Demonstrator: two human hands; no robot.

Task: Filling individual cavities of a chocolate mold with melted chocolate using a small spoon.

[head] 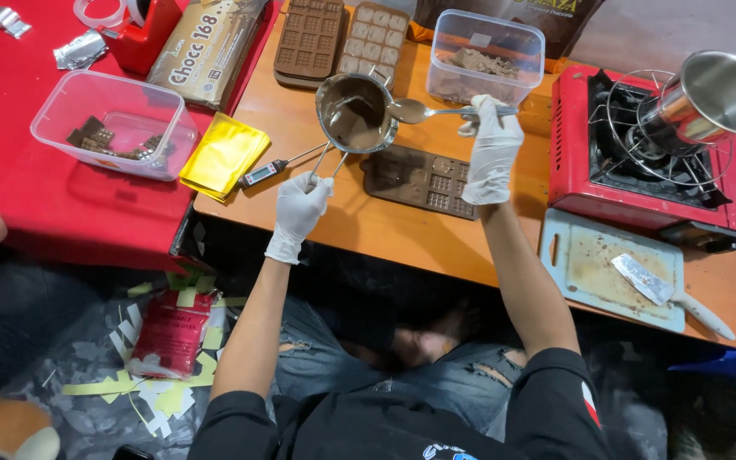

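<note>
Low wooden table (402, 234) runs across the middle, with a red-covered table (36, 204) butting against it at nine o'clock and a littered floor below.

At three o'clock stands a red camp stove (589, 183) with a steel pot (709, 98) tipped on its wire stand. At five o'clock of the stove lies a pale cutting board (589, 273), smeared brown, with a knife (666, 294) resting on it. At ten o'clock a clear tub (112, 123) holds a few chocolate pieces; a second tub (485, 55) at one o'clock holds chocolate lumps. A large chocolate block packet (206, 47) lies at eleven o'clock, with two moulds (338, 38) side by side at twelve. Yellow foil wrappers (223, 155) sit just right of the first tub.

Near centre, a small pan (355, 115) of melted chocolate hangs above the table. The left hand (300, 209), gloved in white, is closed around the pan's wire handle. At four o'clock of the pan lies a dark mould (423, 181), partly filled. The right hand (491, 149), also gloved, pinches the handle of a spoon (415, 111), whose chocolate-coated bowl sits at the pan's right rim. A thermometer (266, 172) lies at seven o'clock of the pan.
</note>
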